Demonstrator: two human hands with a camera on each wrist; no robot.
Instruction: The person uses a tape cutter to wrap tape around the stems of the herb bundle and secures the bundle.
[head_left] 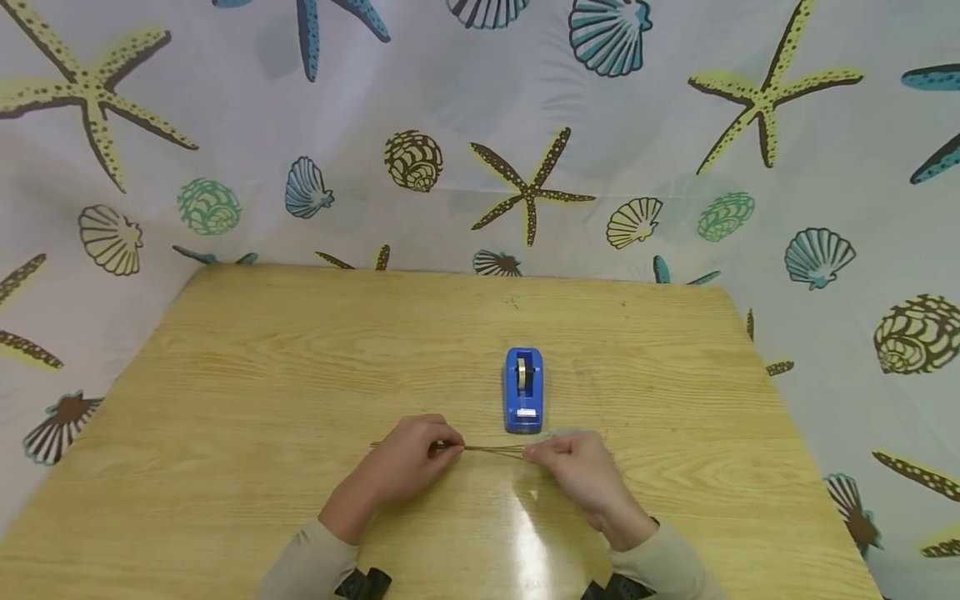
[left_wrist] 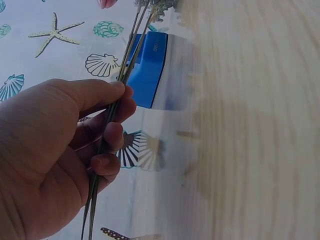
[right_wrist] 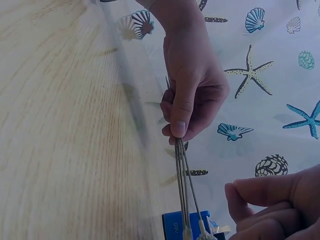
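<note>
My left hand (head_left: 416, 457) pinches a small bundle of thin, dry-looking brown stems (head_left: 491, 449) between thumb and fingers. In the left wrist view the stems run across the curled fingers, their bare ends pointing down. Small greyish flower heads (left_wrist: 161, 9) top the bundle. My right hand (head_left: 581, 471) hovers beside the flower end. Seen from the right wrist, it stands apart from the stems, fingers loosely bent, thumb and index tips close together with nothing between them. A blue tape dispenser (head_left: 523, 392) lies just beyond the bundle.
Both hands work above a light wood-grain table (head_left: 300, 350). A white cloth (head_left: 450, 92) with starfish and seashell prints hangs behind the table and along its sides. A roll of tape (head_left: 522, 373) sits in the dispenser.
</note>
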